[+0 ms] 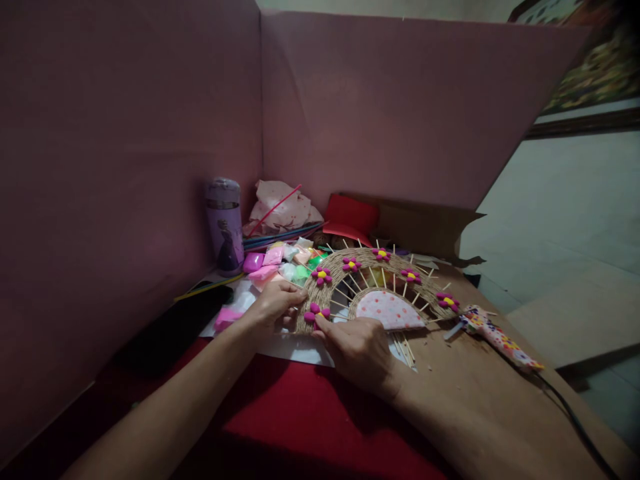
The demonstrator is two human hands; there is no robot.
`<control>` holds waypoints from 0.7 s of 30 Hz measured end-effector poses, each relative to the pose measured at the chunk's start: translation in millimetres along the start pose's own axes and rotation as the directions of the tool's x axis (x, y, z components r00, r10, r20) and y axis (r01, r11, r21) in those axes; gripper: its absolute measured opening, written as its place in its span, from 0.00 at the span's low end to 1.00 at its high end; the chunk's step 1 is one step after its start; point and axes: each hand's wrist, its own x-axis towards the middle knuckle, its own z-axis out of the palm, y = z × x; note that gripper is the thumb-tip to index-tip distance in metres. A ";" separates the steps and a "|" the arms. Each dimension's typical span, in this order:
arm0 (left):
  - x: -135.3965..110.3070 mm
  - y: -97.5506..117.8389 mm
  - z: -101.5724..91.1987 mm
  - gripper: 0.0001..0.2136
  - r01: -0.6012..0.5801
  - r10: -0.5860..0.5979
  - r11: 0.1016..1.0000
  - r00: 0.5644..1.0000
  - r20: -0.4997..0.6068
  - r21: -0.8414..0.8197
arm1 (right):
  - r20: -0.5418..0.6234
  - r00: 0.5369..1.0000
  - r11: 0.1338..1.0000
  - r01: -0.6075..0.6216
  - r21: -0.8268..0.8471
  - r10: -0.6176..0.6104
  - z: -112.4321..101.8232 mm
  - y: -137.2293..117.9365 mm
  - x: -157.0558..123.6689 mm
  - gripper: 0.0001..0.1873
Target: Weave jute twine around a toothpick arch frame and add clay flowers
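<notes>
A half-round fan-shaped piece of twine and thin wooden sticks (334, 280) is held up over the table, with several magenta flowers with yellow centres along its band. Its inner half-circle (387, 310) is covered in white cloth with pink dots. My left hand (275, 305) grips the band's left end, thumb on top. My right hand (357, 347) is closed at the lower left, its thumb against the lowest flower (316, 313); its other fingers are partly hidden beneath the piece.
Packets of coloured clay (274, 255) lie behind my left hand, near a purple tumbler (224, 227) and a bundled dotted cloth (285, 205). On the right rests a flower-patterned glue gun (500, 339) with a black cord (565, 407). Pink panels (400, 107) stand at the back and left.
</notes>
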 end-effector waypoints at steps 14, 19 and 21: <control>4.5 -5.7 -4.6 0.11 -0.043 0.042 0.999 0.999 0.029 0.022 | 0.065 0.997 0.999 -0.049 0.001 0.048 3.0 -2.9 -1.0 0.14; 3.5 -3.9 -4.8 0.11 -0.038 0.037 0.999 0.999 0.031 0.032 | 0.046 0.998 0.999 -0.041 0.032 0.039 1.5 -2.9 -0.5 0.13; 1.9 -2.2 -3.6 0.11 -0.029 0.028 0.999 0.999 0.024 0.035 | 0.049 0.998 0.999 -0.036 0.033 0.034 1.4 -2.7 -0.4 0.13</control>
